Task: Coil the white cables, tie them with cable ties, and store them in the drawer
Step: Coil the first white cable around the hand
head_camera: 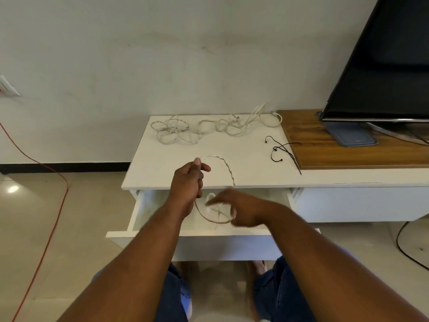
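Observation:
My left hand [189, 180] is closed around one white cable [226, 167], which arcs up over the cabinet top and loops down below the hand. My right hand [234, 209], blurred by motion, holds the lower part of that loop over the open white drawer [144, 210]. Several more white cables [209, 127] lie tangled at the back of the white cabinet top [162, 166]. Black cable ties [282, 151] lie loose on the right of that top.
A wood-topped stand [348, 149] to the right carries a television [383, 66] and a blue-grey tray [350, 135]. An orange cord [53, 205] runs over the floor at left, a black cord [404, 249] at right. My knees are under the drawer.

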